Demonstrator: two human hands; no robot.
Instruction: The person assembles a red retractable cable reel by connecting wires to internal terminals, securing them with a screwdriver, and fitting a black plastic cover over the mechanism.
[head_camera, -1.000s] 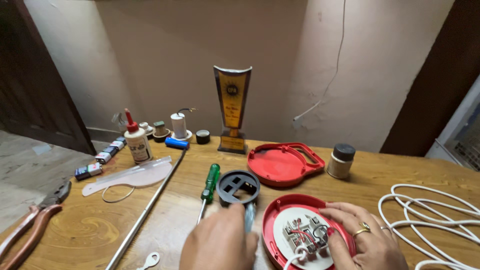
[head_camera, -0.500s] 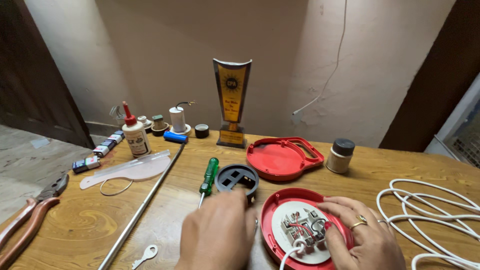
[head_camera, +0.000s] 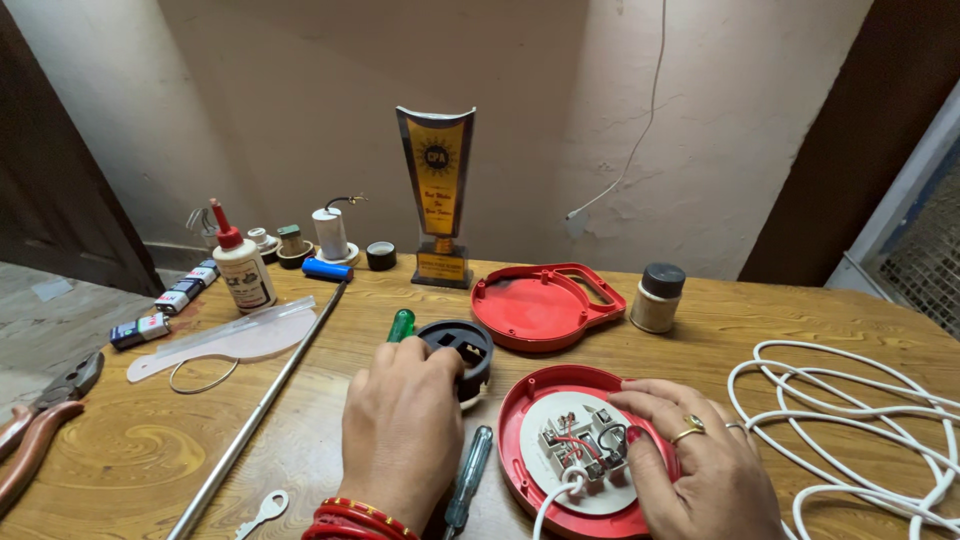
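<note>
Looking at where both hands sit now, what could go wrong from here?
1. The left hand covers the black round socket piece; pulling it might roll the blue-handled screwdriver lying alongside.
2. The right hand presses on thin wires in the open red round casing; they may loosen.

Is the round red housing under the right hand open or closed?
Open: the red housing shows bare wiring, and its red cover lies apart behind it.
</note>
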